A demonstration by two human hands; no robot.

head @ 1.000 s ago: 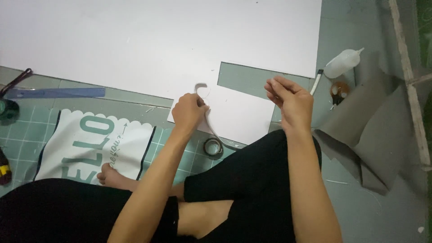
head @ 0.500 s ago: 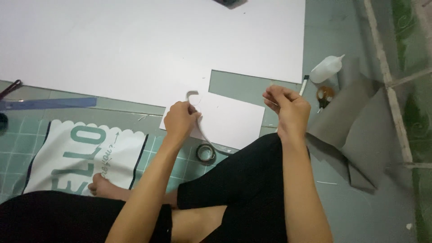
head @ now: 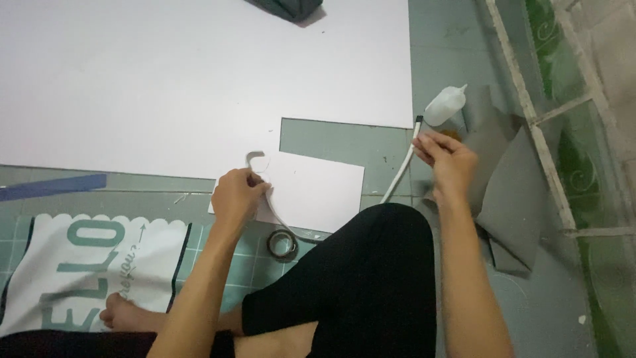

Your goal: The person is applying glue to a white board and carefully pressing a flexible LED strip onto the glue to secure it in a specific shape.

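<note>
Your white foam board (head: 165, 79) covers the floor; the small cut piece (head: 311, 192) lies before your knee. Your left hand (head: 238, 195) pinches a curling strip (head: 257, 159); your right hand's (head: 447, 162) fingers bunch near the glue bottle (head: 444, 105). Tug hard and that strip may tear.

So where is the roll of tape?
In the head view, the tape roll lies on the floor just below the left hand, beside the person's black-clad knee.
</note>
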